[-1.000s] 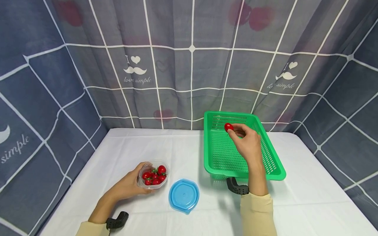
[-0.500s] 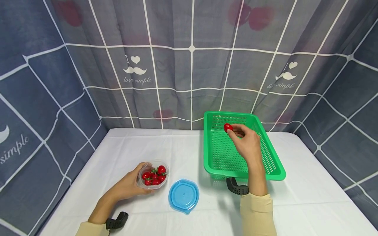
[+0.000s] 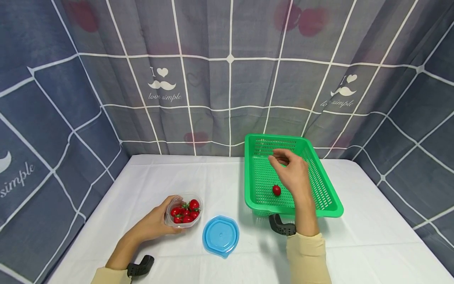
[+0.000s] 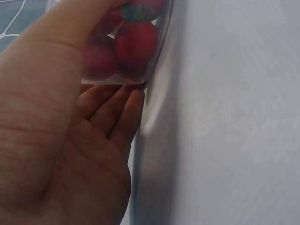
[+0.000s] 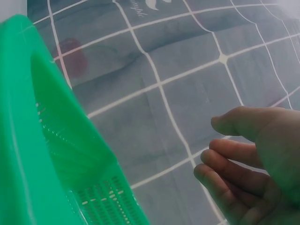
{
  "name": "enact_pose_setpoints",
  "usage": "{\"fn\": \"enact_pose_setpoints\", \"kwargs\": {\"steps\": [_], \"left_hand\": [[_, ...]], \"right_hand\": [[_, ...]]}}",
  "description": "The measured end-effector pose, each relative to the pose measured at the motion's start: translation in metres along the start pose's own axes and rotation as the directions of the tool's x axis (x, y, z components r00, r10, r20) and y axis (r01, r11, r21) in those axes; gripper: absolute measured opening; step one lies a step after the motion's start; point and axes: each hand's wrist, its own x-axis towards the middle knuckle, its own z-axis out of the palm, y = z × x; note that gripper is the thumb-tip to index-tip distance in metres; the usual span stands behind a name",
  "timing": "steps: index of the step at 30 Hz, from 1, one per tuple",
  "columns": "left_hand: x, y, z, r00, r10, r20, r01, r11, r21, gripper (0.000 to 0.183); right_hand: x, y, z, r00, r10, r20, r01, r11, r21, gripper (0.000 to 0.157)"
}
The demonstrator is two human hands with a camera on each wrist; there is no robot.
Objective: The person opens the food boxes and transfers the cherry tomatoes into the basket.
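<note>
Tomato (image 3: 276, 191) is dropped into basket (image 3: 248, 173) from right hand (image 3: 293, 172), now half-open, empty; tub (image 3: 191, 196) gripped by left hand (image 3: 157, 221) could be spilled by tilting.

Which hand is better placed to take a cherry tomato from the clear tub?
Right, probably: the right hand holds nothing, its thumb and fingers apart, over the green basket. The left hand grips the clear tub that holds the cherry tomatoes.
</note>
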Motion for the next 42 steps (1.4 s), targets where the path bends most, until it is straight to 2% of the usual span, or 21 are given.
{"fn": "enact_pose_setpoints", "kwargs": {"steps": [11,21,34,39,42], "left_hand": [[0.0,0.0,0.001,1.0,-0.004,-0.001,0.004,1.0,-0.004,0.098],[0.0,-0.002,-0.001,1.0,0.024,0.001,-0.024,1.0,0.004,0.097],[0.0,0.001,-0.001,1.0,0.018,0.006,-0.018,1.0,0.005,0.096],[0.0,0.0,-0.001,1.0,0.022,0.006,-0.022,1.0,0.007,0.096],[0.0,-0.001,-0.001,1.0,0.024,0.006,-0.024,1.0,0.009,0.096]], "right_hand": [[-0.004,-0.013,0.015,0.997,-0.061,0.039,0.059,0.997,0.056,0.033],[-0.008,-0.027,0.034,0.986,-0.161,0.041,0.156,0.983,0.098,0.031],[-0.019,-0.043,0.063,0.945,-0.316,0.082,0.308,0.946,0.101,0.033],[-0.023,-0.048,0.073,0.932,-0.348,0.107,0.34,0.936,0.087,0.031],[-0.026,-0.051,0.078,0.93,-0.343,0.131,0.333,0.938,0.094,0.031]]}}
